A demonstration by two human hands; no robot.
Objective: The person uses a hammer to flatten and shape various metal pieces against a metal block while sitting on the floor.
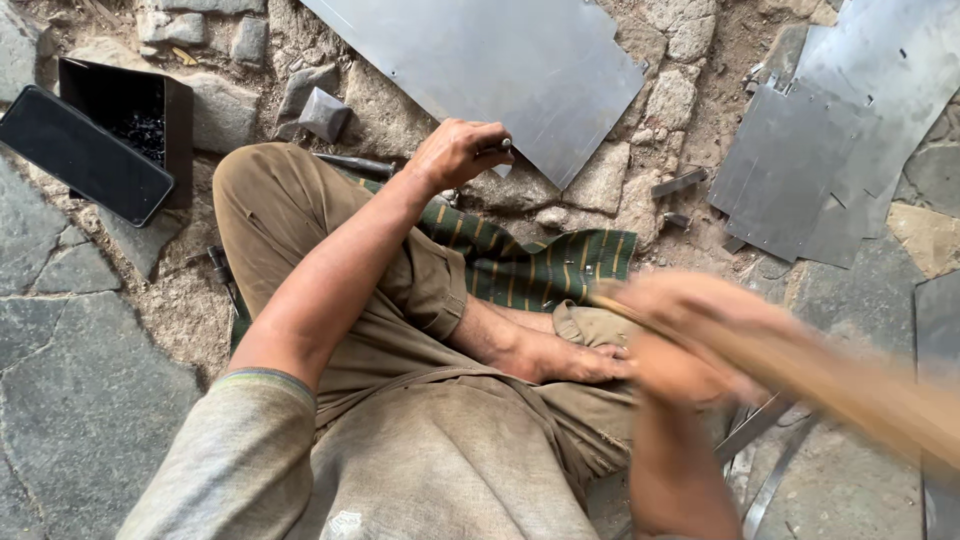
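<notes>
Left hand [455, 152] — clenched on small metal tool [500, 146] at metal sheet [500, 60] edge | right hand [690, 345] — blurred, grasping wooden handle [820, 370] | stone floor [80, 400]

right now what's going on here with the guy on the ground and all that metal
A person sits on a stone floor in brown trousers. Their left hand is closed around a small metal tool, its tip at the edge of a large flat grey metal sheet. Their right hand grips a blurred, light brown wooden handle, seemingly mid-swing. A striped green cloth lies under the legs. More cut grey metal pieces lie to the right, a black box to the left.
</notes>
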